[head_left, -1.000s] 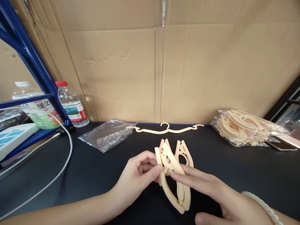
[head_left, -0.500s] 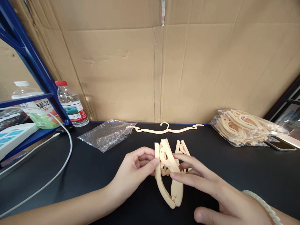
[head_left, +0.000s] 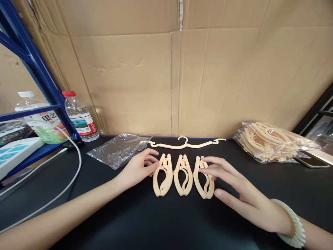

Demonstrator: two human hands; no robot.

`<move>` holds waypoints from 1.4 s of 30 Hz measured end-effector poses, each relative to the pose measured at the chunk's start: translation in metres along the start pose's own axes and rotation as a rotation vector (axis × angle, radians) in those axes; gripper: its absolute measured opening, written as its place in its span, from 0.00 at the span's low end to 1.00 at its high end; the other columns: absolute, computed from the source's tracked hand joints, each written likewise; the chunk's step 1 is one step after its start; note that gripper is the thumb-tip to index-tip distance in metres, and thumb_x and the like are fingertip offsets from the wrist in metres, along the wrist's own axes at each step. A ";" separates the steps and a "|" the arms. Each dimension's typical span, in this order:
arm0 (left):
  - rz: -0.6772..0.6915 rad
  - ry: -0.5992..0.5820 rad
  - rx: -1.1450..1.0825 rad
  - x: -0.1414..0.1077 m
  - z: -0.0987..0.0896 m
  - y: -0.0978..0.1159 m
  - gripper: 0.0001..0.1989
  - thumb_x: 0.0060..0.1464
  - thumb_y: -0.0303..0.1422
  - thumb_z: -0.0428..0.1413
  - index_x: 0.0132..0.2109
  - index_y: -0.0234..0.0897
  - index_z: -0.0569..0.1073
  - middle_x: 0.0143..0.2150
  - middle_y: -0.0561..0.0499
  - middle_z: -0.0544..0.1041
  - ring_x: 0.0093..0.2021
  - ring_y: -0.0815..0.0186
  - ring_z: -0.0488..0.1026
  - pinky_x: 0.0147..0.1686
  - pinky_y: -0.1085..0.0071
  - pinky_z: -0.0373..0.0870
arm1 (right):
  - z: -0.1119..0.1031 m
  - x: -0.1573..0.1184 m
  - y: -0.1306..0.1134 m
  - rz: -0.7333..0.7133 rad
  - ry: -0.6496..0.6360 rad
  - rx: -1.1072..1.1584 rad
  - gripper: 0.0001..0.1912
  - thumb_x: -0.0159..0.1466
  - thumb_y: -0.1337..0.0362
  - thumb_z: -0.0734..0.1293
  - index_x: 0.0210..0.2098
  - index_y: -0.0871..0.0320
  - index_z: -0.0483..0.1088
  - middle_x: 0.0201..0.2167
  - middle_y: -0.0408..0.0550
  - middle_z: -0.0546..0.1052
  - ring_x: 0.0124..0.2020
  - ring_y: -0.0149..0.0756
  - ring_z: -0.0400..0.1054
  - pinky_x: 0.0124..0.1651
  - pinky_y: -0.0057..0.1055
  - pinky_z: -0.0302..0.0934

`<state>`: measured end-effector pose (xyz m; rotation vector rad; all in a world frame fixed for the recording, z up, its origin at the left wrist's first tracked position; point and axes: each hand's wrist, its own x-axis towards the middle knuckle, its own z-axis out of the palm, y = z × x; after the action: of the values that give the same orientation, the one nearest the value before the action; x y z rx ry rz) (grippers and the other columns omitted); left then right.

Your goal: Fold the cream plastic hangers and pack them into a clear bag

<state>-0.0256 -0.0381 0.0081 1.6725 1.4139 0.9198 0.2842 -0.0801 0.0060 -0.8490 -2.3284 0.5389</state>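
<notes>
Hangers (head_left: 177, 176) are cream, table (head_left: 145, 222) black, bottle cap (head_left: 69, 93) red — phone (head_left: 313, 161) perhaps greyish.

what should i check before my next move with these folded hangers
1. Three folded hangers side by side on the table: ok
2. Left hand gripping the leftmost one: cannot tell, contact unclear
3. Right hand open, thumb away from its other fingers: ok
4. Unfolded hanger lying behind the row: ok
5. Flat plastic bag away from the unfolded hanger: not ok, they overlap in view
</notes>
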 end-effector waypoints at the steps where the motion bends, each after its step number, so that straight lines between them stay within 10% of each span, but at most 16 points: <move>1: 0.048 -0.003 0.071 -0.001 -0.001 0.000 0.16 0.49 0.37 0.59 0.44 0.36 0.71 0.40 0.47 0.78 0.30 0.65 0.74 0.27 0.71 0.73 | -0.001 0.001 0.002 -0.002 0.017 -0.009 0.21 0.69 0.62 0.59 0.61 0.50 0.62 0.64 0.54 0.59 0.65 0.45 0.54 0.64 0.44 0.56; 9: 0.422 -0.267 0.488 -0.024 -0.015 0.020 0.24 0.46 0.37 0.64 0.52 0.46 0.73 0.49 0.49 0.73 0.45 0.59 0.72 0.41 0.70 0.73 | -0.009 0.008 0.013 -0.139 -0.088 -0.306 0.17 0.69 0.62 0.61 0.55 0.58 0.67 0.35 0.51 0.73 0.36 0.38 0.68 0.39 0.34 0.67; 15: 0.497 -0.541 0.459 -0.029 -0.017 0.027 0.21 0.49 0.27 0.61 0.51 0.47 0.74 0.55 0.49 0.71 0.50 0.58 0.71 0.47 0.70 0.70 | -0.004 0.006 0.007 -0.166 -0.211 -0.397 0.19 0.68 0.60 0.62 0.58 0.55 0.64 0.39 0.51 0.71 0.37 0.38 0.68 0.39 0.33 0.65; 42: 0.775 -0.116 0.664 -0.019 0.022 -0.009 0.05 0.61 0.29 0.53 0.43 0.37 0.72 0.50 0.45 0.74 0.54 0.59 0.68 0.51 0.64 0.71 | 0.000 0.007 0.016 -0.068 -0.270 -0.335 0.14 0.69 0.66 0.61 0.53 0.55 0.66 0.45 0.51 0.69 0.42 0.39 0.67 0.43 0.35 0.66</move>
<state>-0.0130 -0.0584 -0.0108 2.8379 1.0324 0.7454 0.2871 -0.0635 -0.0002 -0.8874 -2.7352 0.2476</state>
